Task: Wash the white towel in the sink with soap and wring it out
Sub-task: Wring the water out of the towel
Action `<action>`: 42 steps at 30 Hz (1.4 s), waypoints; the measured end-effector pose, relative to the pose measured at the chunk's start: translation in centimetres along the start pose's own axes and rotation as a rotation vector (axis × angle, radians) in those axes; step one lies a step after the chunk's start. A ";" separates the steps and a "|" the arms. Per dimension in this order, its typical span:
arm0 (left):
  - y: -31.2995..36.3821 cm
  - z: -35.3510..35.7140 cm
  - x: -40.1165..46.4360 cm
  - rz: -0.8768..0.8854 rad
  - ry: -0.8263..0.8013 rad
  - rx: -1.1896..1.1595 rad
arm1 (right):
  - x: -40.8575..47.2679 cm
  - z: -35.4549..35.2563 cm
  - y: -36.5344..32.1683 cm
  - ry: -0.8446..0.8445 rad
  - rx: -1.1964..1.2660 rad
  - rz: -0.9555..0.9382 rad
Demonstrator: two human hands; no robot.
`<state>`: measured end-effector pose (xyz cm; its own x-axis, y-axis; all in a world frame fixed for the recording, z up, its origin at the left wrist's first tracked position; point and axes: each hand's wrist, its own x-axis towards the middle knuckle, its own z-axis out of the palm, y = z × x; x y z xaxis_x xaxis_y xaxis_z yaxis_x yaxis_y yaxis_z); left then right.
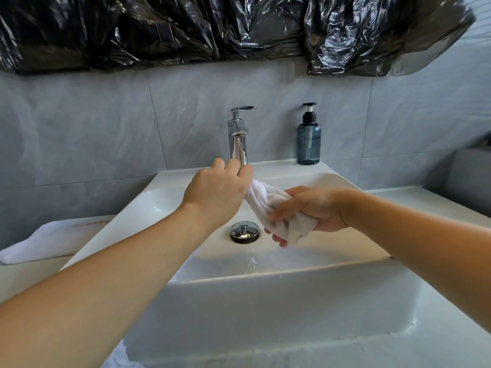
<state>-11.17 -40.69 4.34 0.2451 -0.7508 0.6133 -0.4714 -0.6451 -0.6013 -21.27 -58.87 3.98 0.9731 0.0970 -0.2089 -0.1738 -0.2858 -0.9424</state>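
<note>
The white towel (263, 199) is twisted into a rope above the white sink basin (332, 251). My left hand (218, 192) grips its upper end just below the chrome faucet (238, 136). My right hand (310, 211) grips the lower end, with a loose tail of cloth hanging under the fingers over the basin. The chrome drain plug (244, 231) sits directly beneath the towel. A dark blue pump soap bottle (308, 138) stands on the sink's back ledge, right of the faucet. A thin trickle of water runs down the basin in front of the drain.
A second folded white towel (45, 241) lies on the counter left of the sink. Black plastic sheeting (239, 30) hangs across the wall above. Grey tiles back the sink, and the white counter (425, 200) continues to the right.
</note>
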 end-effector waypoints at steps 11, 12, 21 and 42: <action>-0.7 0.5 -0.1 -0.002 0.100 -0.111 | -1.4 -1.0 -0.8 -0.183 0.358 0.081; -0.8 0.5 -0.1 0.012 0.136 -0.123 | -1.5 -1.5 -0.6 -0.199 0.329 0.063; -0.9 -0.8 0.5 0.109 0.307 -0.128 | -2.1 -0.4 -0.3 -0.285 0.181 -0.007; 4.7 -3.6 -1.6 -0.568 -1.193 -1.645 | -2.0 0.5 1.5 0.477 -1.601 -0.690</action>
<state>-16.86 -41.99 2.33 0.5739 -0.7005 -0.4242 -0.1378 -0.5932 0.7932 -23.53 -59.01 2.85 0.8045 0.4133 0.4266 0.2553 -0.8891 0.3799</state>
